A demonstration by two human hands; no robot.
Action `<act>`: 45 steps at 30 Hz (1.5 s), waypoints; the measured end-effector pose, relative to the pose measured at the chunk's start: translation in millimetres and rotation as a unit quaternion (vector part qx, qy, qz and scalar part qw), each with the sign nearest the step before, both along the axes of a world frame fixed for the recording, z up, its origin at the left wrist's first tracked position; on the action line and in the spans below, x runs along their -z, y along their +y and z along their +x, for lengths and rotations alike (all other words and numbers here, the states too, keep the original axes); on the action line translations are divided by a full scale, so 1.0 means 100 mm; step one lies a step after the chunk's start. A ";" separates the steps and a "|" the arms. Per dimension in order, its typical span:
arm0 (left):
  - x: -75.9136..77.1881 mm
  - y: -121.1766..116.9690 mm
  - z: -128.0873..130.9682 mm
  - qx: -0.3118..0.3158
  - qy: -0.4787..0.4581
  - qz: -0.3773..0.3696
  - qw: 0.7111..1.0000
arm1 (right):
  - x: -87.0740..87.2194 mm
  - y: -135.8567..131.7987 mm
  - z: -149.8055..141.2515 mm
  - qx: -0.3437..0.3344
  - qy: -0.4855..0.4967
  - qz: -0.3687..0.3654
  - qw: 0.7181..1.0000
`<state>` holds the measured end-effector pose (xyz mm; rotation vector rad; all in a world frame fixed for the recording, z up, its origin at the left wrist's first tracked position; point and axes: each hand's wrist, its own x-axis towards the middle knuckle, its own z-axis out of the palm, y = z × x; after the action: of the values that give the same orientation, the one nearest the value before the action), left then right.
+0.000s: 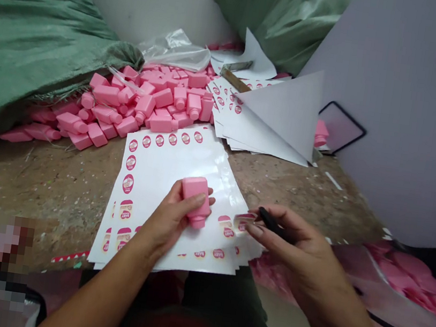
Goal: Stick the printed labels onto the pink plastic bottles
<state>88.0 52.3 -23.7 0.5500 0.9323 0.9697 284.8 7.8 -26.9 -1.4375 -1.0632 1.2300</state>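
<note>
Bottle (196, 198) is located above the label sheet (171, 173), gripped by the left hand (172, 216), the fingers wrapped around its body and the neck directed toward the wearer. The right hand (301, 245) is closed around a black-handled tool (274, 225); a label (242, 223) lies at its fingertips, and whether that label is fully free of the sheet cannot be determined. The bottle and the label are apart. Progress status: the middle of the sheet is bare, which suggests that part of its stock is used. Oval labels (159, 140) remain along the top and left edges; larger labels (126, 210) remain at lower left, with others near the right hand. No label is visible on the exposed faces of the held bottle. Remaining stock is judged large: a bottle pile (145, 102), with no labels distinguishable on it, lies behind the sheet on the work surface (280, 186), and a second sheet stack (242, 134) lies at the rear right beneath a curled sheet (290, 109). No completed bottle can be identified.
</note>
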 end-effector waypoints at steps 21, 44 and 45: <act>-0.10 -0.34 0.11 -0.024 -0.117 -0.026 0.992 | -0.16 -0.02 -0.53 0.008 -0.092 0.158 0.983; -0.02 -0.39 0.01 0.055 0.017 0.057 0.997 | -0.13 0.04 -0.52 0.009 -0.416 0.304 0.857; -0.02 -0.39 0.01 0.050 0.016 0.059 0.997 | -0.13 0.05 -0.50 0.014 -0.440 0.315 0.841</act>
<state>89.3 13.2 -22.1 0.7076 0.8712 0.9321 234.7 12.8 -13.7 -1.4520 -1.8247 0.0518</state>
